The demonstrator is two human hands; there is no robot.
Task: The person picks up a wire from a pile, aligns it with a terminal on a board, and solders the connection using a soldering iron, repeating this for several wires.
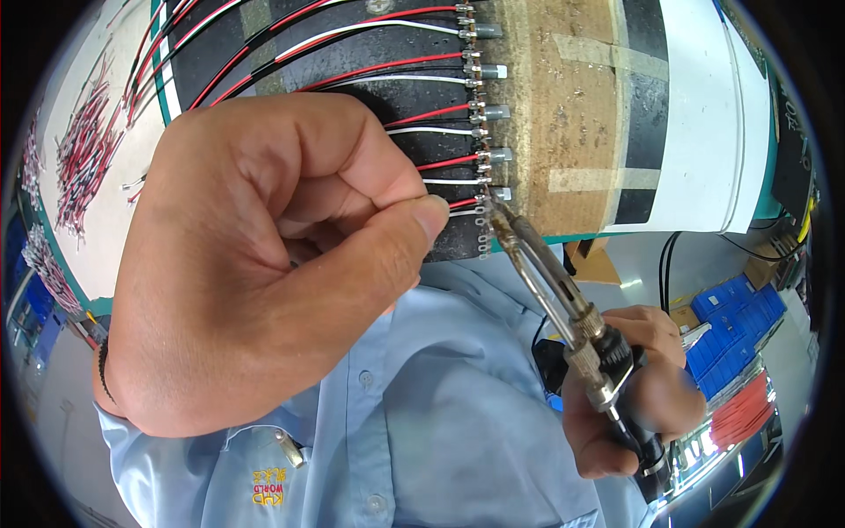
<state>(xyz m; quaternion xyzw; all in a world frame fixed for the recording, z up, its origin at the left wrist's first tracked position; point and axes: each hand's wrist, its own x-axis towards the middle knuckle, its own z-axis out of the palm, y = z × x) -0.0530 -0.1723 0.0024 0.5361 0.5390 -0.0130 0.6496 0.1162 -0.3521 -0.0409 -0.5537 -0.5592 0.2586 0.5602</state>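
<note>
A row of small grey components [497, 112] with metal pins runs down the edge of a dark board, and red, black and white wires [422, 63] lead to it from the left. My left hand [264, 238] is closed, thumb and forefinger pinching a wire set [463, 204] at the near end of the row. In my right hand [651, 352] is a soldering iron [563, 290] with a thin metal tube alongside its barrel. Its tip meets or nearly meets the pins beside the pinched wires; exact contact is too small to tell. My left fingers hide part of the wires.
Brown cardboard [563, 114], taped down, lies right of the row, with a white sheet [704, 123] beyond. Loose bundles of red, black and white wires [88, 158] rest at the far left. Black cables [669, 273] hang near blue boxes [735, 317] at the right.
</note>
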